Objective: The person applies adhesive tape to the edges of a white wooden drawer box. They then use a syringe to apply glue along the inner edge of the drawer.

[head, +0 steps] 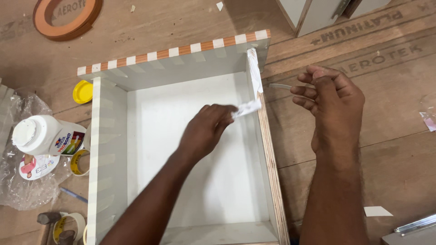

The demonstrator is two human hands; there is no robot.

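Note:
An open white box of plywood [109, 136] lies below me, its far edge banded in orange and white squares. My left hand [206, 129] reaches over the box and pinches a strip of white tape [249, 108] that peels off the right wall's top edge. My right hand [334, 106] hovers just outside the right wall, fingers curled around a thin pale strip [279, 86] that pokes out to the left.
A white glue bottle [43, 136] lies on a clear plastic bag at the left, with its yellow cap [82, 92] nearby. Tape rolls [77, 162] and a hammer head [47, 218] sit at the lower left. An orange edge-band coil [66, 18] lies at the top left.

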